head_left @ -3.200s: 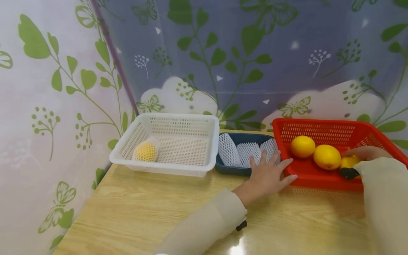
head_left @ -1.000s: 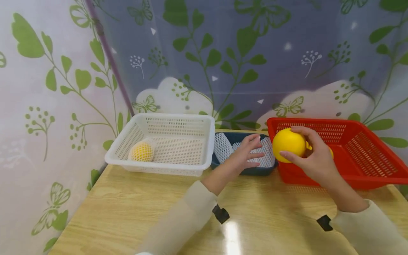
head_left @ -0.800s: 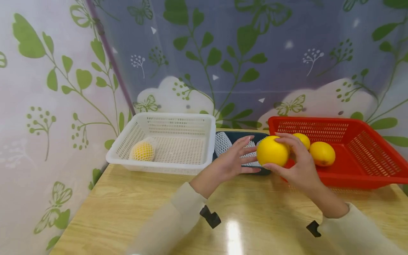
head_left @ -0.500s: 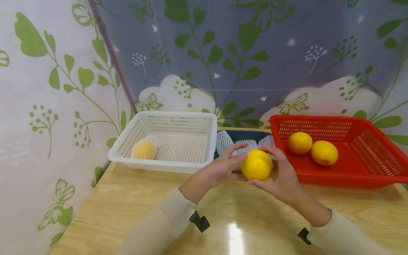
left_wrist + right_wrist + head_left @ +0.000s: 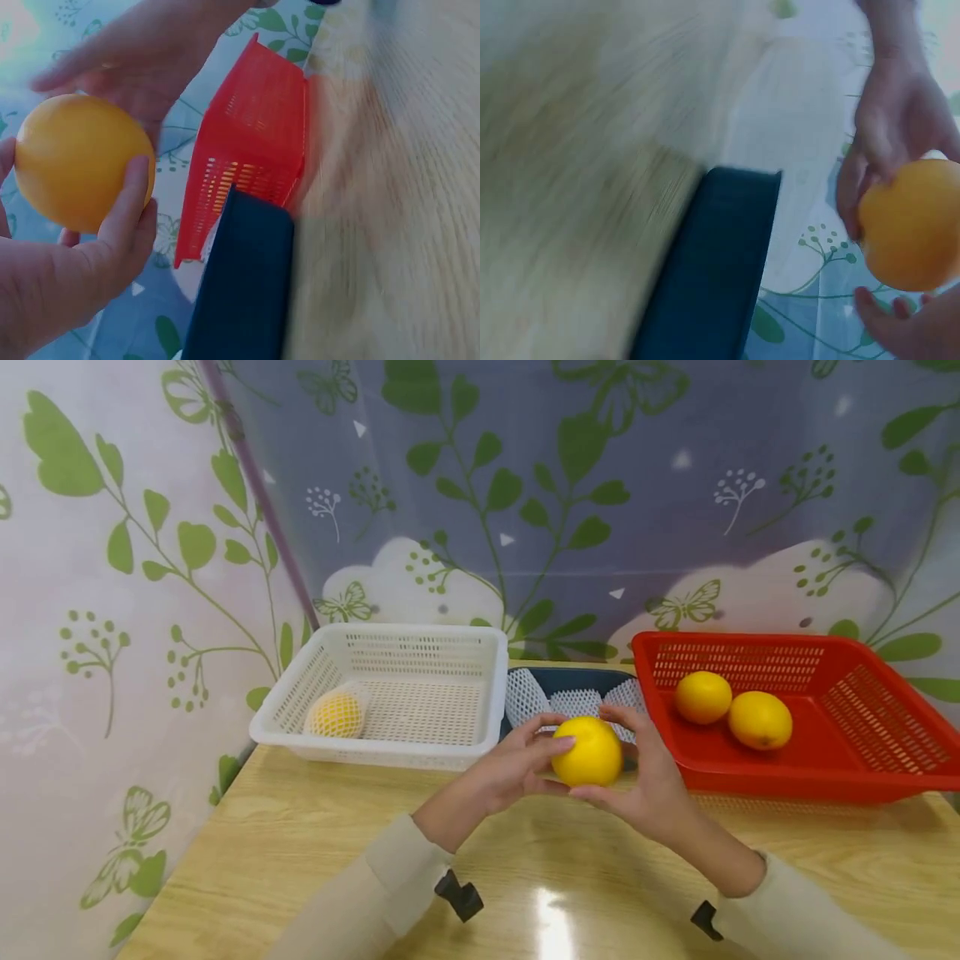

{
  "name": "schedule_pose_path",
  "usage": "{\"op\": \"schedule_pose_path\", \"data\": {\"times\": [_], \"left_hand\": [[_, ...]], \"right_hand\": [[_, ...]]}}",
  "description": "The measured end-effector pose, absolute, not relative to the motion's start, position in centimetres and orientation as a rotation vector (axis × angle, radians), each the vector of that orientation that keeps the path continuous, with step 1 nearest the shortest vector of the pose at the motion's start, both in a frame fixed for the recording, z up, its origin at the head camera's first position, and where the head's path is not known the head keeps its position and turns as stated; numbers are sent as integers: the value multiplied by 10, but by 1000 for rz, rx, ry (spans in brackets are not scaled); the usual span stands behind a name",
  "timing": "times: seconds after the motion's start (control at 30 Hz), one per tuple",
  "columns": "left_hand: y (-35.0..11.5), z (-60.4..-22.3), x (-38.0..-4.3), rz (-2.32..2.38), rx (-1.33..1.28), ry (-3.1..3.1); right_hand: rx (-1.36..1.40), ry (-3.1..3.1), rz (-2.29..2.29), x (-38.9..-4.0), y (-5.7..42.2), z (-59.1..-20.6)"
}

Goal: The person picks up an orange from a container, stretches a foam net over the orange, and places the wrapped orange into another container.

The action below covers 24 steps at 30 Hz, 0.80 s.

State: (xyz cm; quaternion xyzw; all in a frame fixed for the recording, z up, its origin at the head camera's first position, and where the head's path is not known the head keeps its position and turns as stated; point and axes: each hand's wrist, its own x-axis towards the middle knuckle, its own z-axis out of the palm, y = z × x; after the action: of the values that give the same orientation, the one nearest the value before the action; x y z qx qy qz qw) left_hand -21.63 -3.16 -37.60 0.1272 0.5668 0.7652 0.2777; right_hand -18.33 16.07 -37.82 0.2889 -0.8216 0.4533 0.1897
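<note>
Low middle of frame, your left hand (image 5: 504, 774) pinches yellow fruit (image 5: 594, 754), likely so it won't drop; your right hand (image 5: 654, 787) spread loosely beside. Right side, red basket (image 5: 817, 783) probably stops two more fruits (image 5: 760, 720) rolling.

Yellow fruit (image 5: 592, 756) there, a red basket (image 5: 810, 775), a white basket (image 5: 435, 714), navy tray (image 5: 247, 277), green leaves (image 5: 506, 487) patterning the cloth (image 5: 442, 602)

Head view bright, glare on tabletop (image 5: 553, 914); wrist views dimmer, bluish, tabletop blurred.
</note>
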Motion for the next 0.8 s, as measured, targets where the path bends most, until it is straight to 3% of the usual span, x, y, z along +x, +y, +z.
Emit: {"op": "schedule_pose_path", "data": {"times": [0.1, 0.23, 0.4, 0.57, 0.8], "left_hand": [[-36, -378, -214, 1980, 663, 1946], [-46, -380, -213, 1517, 1393, 2733], [-55, -385, -216, 984, 2160, 2880], [-59, -394, -217, 613, 2458, 2869], [-62, -403, -217, 464, 2558, 2871]], "right_hand": [[652, -2349, 1732, -183, 163, -373], [511, -2328, 2322, -183, 165, -369], [588, -2301, 2645, -184, 165, -374], [645, -2399, 2621, -188, 165, -383], [704, -2549, 2440, -190, 162, -391]]}}
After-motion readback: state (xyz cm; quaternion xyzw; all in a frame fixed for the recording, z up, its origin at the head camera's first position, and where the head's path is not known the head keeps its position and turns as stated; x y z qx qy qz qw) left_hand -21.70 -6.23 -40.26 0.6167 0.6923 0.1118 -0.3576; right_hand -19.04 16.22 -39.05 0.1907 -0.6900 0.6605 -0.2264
